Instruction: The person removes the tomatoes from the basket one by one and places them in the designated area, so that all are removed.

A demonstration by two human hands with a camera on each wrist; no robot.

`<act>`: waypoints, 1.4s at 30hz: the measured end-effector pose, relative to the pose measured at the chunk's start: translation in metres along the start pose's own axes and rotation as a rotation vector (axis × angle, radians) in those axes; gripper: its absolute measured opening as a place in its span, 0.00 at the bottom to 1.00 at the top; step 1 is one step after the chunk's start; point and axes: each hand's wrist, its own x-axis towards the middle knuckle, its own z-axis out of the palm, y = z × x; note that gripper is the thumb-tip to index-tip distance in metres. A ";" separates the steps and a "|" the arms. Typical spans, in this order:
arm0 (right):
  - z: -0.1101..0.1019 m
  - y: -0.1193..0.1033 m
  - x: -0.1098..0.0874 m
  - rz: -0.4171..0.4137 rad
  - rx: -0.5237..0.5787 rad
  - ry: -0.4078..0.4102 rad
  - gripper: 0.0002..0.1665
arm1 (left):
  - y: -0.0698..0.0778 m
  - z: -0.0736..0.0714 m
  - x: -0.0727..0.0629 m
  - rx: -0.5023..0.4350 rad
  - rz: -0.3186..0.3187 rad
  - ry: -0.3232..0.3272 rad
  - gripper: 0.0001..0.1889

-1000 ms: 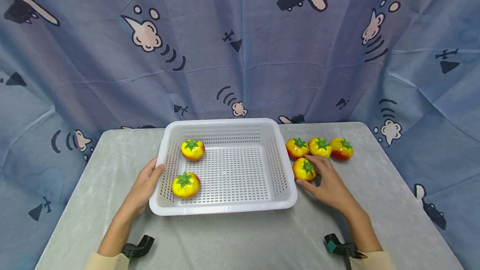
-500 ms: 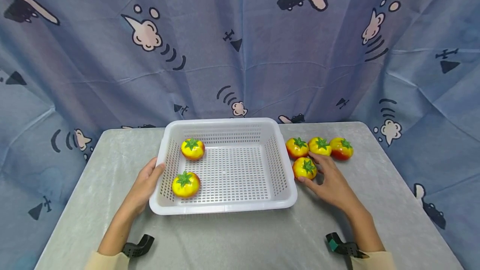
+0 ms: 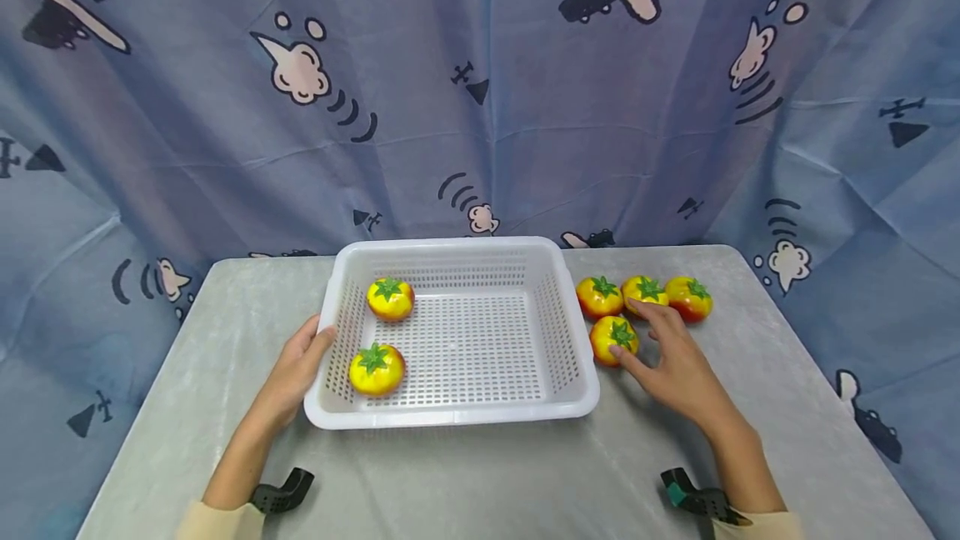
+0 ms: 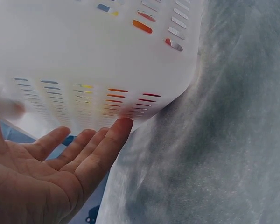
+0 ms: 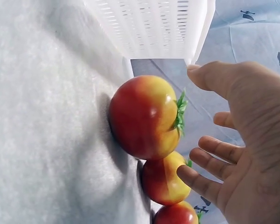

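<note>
My left hand [image 3: 295,369] grips the left side of a white perforated plastic basket [image 3: 450,418], thumb over the rim. In the left wrist view its fingers [image 4: 102,156] lie along the outside of the slotted wall. Two yellow-red toy tomatoes, one at the back [image 3: 391,299] and one in front [image 3: 377,370], sit in the basket's left part. My right hand [image 3: 678,369] hovers with spread fingers beside the front toy tomato [image 3: 613,341] right of the basket. In the right wrist view a gap shows between the hand [image 5: 242,154] and that red-and-yellow tomato [image 5: 144,116].
Behind the front tomato, three more toy tomatoes stand in a row: left [image 3: 599,298], middle [image 3: 643,293] and right [image 3: 689,299]. A grey cloth-covered table [image 3: 480,482] carries everything. A blue patterned curtain [image 3: 420,107] hangs behind its far edge.
My right hand has drawn back slightly to the right from the front tomato, its fingers spreading wider. The tomatoes and basket keep their places; my left hand still holds the rim.
</note>
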 end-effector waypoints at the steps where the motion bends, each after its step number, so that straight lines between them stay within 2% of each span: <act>1: -0.001 -0.001 0.000 0.000 -0.001 0.002 0.51 | 0.001 0.000 0.000 0.003 0.003 0.000 0.30; 7: -0.008 -0.004 -0.001 -0.017 0.008 0.031 0.52 | 0.003 0.000 0.005 0.011 0.014 -0.005 0.31; 17: -0.007 -0.011 -0.010 -0.059 0.015 0.076 0.47 | 0.003 0.003 0.006 -0.002 -0.004 -0.030 0.30; 25: -0.006 -0.021 -0.008 -0.109 0.024 0.083 0.48 | 0.002 0.001 0.005 0.025 -0.007 -0.009 0.31; 33: -0.004 -0.035 -0.005 -0.103 0.024 0.067 0.46 | 0.003 -0.006 -0.001 0.020 -0.027 0.001 0.32; 42: -0.011 -0.053 0.003 -0.145 0.036 0.011 0.43 | 0.002 -0.001 0.000 0.022 -0.011 -0.003 0.31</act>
